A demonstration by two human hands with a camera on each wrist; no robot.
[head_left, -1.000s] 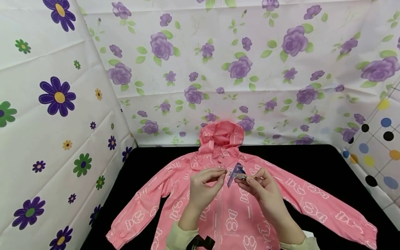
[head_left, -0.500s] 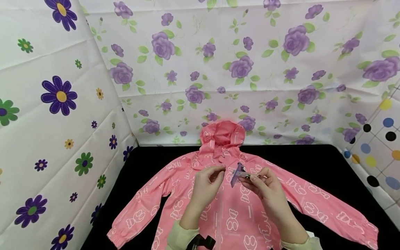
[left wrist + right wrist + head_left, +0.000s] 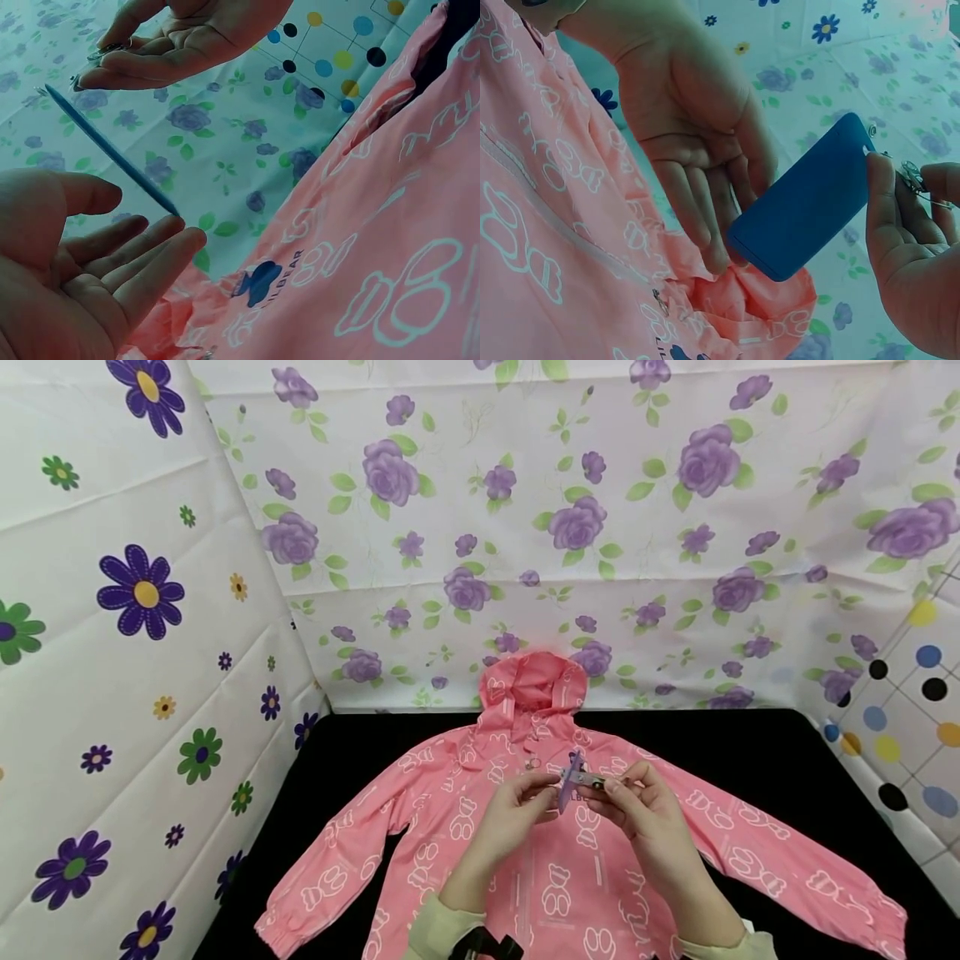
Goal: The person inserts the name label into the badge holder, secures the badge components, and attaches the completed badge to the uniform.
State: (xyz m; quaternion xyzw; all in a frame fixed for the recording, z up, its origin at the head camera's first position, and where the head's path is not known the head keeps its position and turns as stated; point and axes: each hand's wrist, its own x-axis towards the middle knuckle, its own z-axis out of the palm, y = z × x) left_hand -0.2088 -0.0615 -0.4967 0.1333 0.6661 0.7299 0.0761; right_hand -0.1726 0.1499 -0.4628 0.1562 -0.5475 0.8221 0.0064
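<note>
A flat clip-on badge (image 3: 802,202), a blue rounded rectangle in the right wrist view, hangs in the air above a pink hooded jacket (image 3: 557,893). By its metal clip (image 3: 911,176), my right hand (image 3: 651,814) pinches it between thumb and fingers. The left wrist view has the badge (image 3: 112,150) almost edge-on. My left hand (image 3: 510,817) is at the badge's other side, fingertips (image 3: 191,238) right at its lower edge and thumb held apart. Beneath both hands the jacket lies spread, front up, white bear outlines printed on it.
A black table surface (image 3: 330,756) lies under the jacket. Floral sheets (image 3: 480,527) form the back wall, with a flower-print side (image 3: 150,677) at left and a dotted one (image 3: 900,718) at right. The jacket's hood (image 3: 534,681) points to the back.
My left hand has moved right, from apart to right beside the badge. The badge has turned slightly and shifted a little to the right, still in my right hand.
</note>
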